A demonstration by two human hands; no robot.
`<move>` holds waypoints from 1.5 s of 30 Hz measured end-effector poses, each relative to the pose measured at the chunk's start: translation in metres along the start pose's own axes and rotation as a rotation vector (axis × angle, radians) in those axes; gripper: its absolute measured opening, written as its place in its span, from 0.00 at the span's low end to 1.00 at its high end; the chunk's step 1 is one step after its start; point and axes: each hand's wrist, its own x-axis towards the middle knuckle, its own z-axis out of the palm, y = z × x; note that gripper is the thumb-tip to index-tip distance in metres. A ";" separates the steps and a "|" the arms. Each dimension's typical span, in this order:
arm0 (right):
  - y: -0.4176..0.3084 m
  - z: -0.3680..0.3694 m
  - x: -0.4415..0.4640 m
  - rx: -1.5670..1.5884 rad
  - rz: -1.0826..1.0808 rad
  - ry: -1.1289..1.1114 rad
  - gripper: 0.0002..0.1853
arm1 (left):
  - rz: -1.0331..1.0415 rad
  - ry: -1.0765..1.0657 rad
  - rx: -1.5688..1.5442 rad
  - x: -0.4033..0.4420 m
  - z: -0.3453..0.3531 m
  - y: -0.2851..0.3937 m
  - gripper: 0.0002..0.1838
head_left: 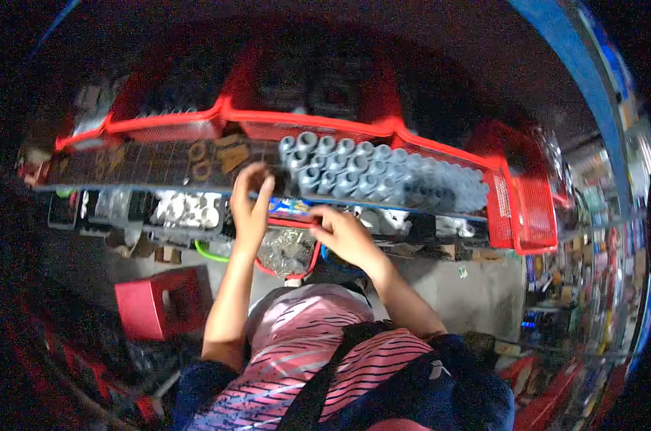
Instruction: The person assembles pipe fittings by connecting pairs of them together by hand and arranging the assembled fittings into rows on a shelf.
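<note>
My left hand (pixel 251 205) is raised at the front edge of the work surface, its thumb and fingers apart in a loose curve. Nothing clear shows between them. Lower and to the right, my right hand (pixel 341 233) points inward with thumb and forefinger spread. Its other fingers are partly hidden, and I see no object in it. Beyond my right hand, grey tube-like fittings (pixel 354 171) lie in packed rows with their round openings facing me. Below and between my hands sits a red-rimmed container of small shiny metal pieces (pixel 286 251).
Red mesh baskets (pixel 304 121) line the back of the surface. Tan ring-shaped pieces (pixel 201 170) lie at left. Under the front edge is a bin of white parts (pixel 189 210). A red stool-like box (pixel 147 305) stands on the floor; crowded shelves (pixel 591 273) are at right.
</note>
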 end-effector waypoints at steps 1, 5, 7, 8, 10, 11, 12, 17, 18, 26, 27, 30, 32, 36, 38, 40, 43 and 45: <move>0.003 -0.011 -0.010 0.048 0.003 -0.089 0.14 | 0.042 -0.107 -0.090 -0.008 -0.006 0.010 0.14; 0.019 -0.057 -0.068 0.109 0.126 -0.221 0.14 | 0.232 -1.218 -0.715 -0.032 -0.023 0.085 0.24; 0.026 -0.074 -0.095 0.059 0.197 -0.243 0.14 | 0.388 -1.498 -0.975 -0.037 -0.001 0.105 0.24; 0.027 -0.080 -0.108 0.113 0.266 -0.217 0.14 | 0.392 -1.580 -1.018 -0.040 0.008 0.109 0.24; 0.018 -0.096 -0.125 0.180 0.376 -0.171 0.14 | 0.389 -1.693 -1.050 -0.045 0.024 0.113 0.21; 0.015 -0.103 -0.133 0.183 0.385 -0.144 0.14 | 0.395 -1.720 -1.061 -0.044 0.033 0.114 0.21; 0.014 -0.108 -0.141 0.176 0.407 -0.096 0.14 | 0.429 -1.768 -1.083 -0.043 0.043 0.115 0.20; 0.006 -0.142 -0.173 0.131 0.445 0.043 0.15 | 0.546 -1.797 -1.506 -0.050 0.108 0.137 0.18; 0.010 -0.150 -0.182 0.159 0.410 0.082 0.15 | 0.571 -1.973 -1.411 -0.059 0.119 0.129 0.18; 0.036 -0.271 -0.276 0.150 0.376 0.436 0.13 | 0.632 -1.952 -1.430 -0.097 0.228 0.162 0.18; 0.044 -0.288 -0.289 0.108 0.427 0.540 0.12 | 0.640 -1.939 -1.458 -0.101 0.243 0.166 0.17; 0.083 -0.346 -0.331 -0.077 0.455 0.807 0.10 | 0.560 -1.813 -1.517 -0.100 0.278 0.188 0.14; 0.118 -0.389 -0.348 -0.029 0.298 1.045 0.08 | 0.461 -1.786 -1.383 -0.105 0.293 0.175 0.14; 0.216 -0.491 -0.369 -0.059 0.347 1.169 0.08 | 0.195 -1.481 -1.118 -0.109 0.306 0.173 0.20; 0.288 -0.537 -0.370 -0.300 0.361 1.198 0.08 | 0.169 -1.376 -1.047 -0.109 0.313 0.174 0.21; 0.339 -0.572 -0.362 -0.530 0.483 1.105 0.10 | 0.110 -1.158 -0.925 -0.114 0.318 0.173 0.20; 0.383 -0.600 -0.341 -0.761 0.675 0.964 0.15 | 0.080 -0.942 -0.731 -0.117 0.322 0.187 0.21; 0.385 -0.610 -0.314 -0.847 1.086 0.828 0.22 | 0.106 -0.862 -0.654 -0.120 0.322 0.192 0.20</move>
